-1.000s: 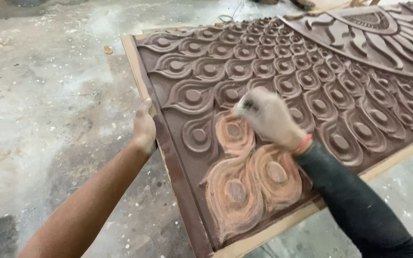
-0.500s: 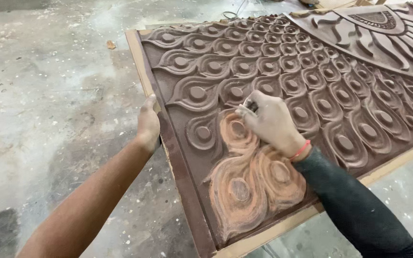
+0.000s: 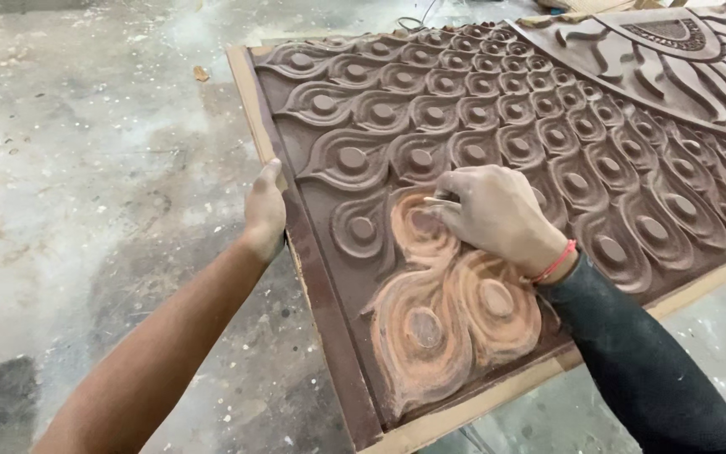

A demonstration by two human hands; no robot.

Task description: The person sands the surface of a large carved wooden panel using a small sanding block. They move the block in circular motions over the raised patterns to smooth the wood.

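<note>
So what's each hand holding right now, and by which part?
The left hand grips the carved brown panel by its left edge. The right hand pinches something small against the carving; what it is cannot be told.

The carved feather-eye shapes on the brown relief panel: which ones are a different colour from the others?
The three carved feather-eye shapes at the near corner of the brown relief panel, beside the right hand, are pale orange; all the others are dark brown.

The left hand (image 3: 264, 212) grips the carved brown panel's (image 3: 497, 126) edge while the right hand (image 3: 493, 210) presses its lighter, rubbed patch (image 3: 439, 311).
</note>
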